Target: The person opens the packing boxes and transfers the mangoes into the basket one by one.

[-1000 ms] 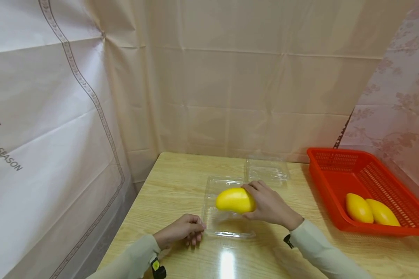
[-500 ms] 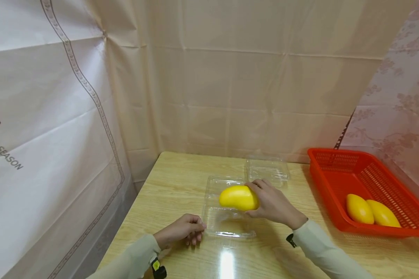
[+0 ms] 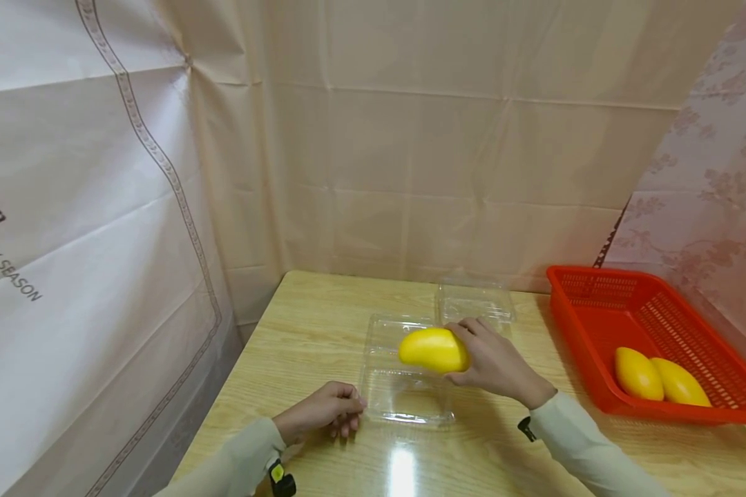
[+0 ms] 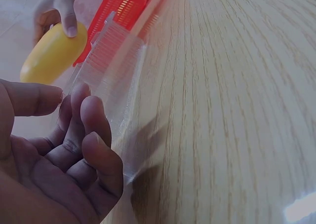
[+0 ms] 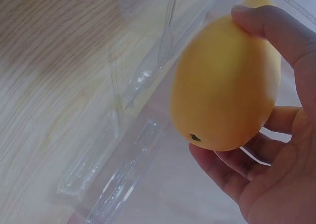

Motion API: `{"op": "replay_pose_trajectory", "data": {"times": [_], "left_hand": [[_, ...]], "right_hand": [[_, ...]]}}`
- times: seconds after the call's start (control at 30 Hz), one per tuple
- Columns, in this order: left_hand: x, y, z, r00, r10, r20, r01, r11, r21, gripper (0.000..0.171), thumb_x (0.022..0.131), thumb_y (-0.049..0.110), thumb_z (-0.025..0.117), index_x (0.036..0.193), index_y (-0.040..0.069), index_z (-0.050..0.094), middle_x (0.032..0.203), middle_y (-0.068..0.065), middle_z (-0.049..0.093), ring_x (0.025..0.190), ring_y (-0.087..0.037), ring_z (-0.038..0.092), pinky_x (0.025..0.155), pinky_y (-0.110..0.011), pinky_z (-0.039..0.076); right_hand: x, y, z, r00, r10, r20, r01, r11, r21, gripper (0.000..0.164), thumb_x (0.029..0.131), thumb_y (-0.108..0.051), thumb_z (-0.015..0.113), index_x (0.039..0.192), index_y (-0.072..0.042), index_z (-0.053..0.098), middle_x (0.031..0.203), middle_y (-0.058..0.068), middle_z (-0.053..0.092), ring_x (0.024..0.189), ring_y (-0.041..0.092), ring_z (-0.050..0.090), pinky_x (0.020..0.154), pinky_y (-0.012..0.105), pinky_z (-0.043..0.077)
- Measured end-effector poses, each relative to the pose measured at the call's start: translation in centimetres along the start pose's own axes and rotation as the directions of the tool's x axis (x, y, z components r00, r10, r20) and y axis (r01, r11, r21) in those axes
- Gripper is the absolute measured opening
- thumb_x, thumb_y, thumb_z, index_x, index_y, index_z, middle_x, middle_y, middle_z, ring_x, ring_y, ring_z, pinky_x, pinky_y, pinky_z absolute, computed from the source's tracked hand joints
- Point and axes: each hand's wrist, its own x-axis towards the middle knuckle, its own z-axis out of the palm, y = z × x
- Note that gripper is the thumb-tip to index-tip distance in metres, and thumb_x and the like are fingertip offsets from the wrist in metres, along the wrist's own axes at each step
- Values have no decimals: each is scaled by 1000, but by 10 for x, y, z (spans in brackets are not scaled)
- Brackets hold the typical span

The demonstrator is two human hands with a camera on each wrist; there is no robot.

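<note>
My right hand (image 3: 496, 362) grips a yellow mango (image 3: 434, 350) by its right end, above an open clear plastic clamshell container (image 3: 407, 407) on the table. In the right wrist view the thumb lies on one side of the mango (image 5: 224, 86) and the fingers on the other; a small dark spot marks its end. At the container's left edge, my left hand (image 3: 323, 412) pinches the rim between thumb and index finger. The left wrist view shows its other fingers (image 4: 101, 157) loosely curled beside the clear wall.
A red plastic basket (image 3: 581, 331) stands at the right of the table, two more yellow mangoes (image 3: 639, 373) lying inside. Another clear plastic container (image 3: 475, 301) sits at the table's back edge. Pale cloth sheets (image 3: 404, 152) hang behind and to the left.
My right hand has carried the mango slightly to the right and toward the back over the container. The left hand has stayed at the container's edge.
</note>
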Motion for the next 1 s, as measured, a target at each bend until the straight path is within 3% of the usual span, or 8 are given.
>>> {"op": "replay_pose_trajectory", "data": {"times": [1.0], "left_hand": [[1,0,-2,1000,-5,2,5,1000,5,24,104,18,59,93,-3,62,75,-5,67,57,-10,57,49,-23,41]], "right_hand": [[-14,26,-13,996,93,-14,-93,996,-11,81,70,-38,94,134,-2,60,120,13,60,109,31,51,81,48,53]]}}
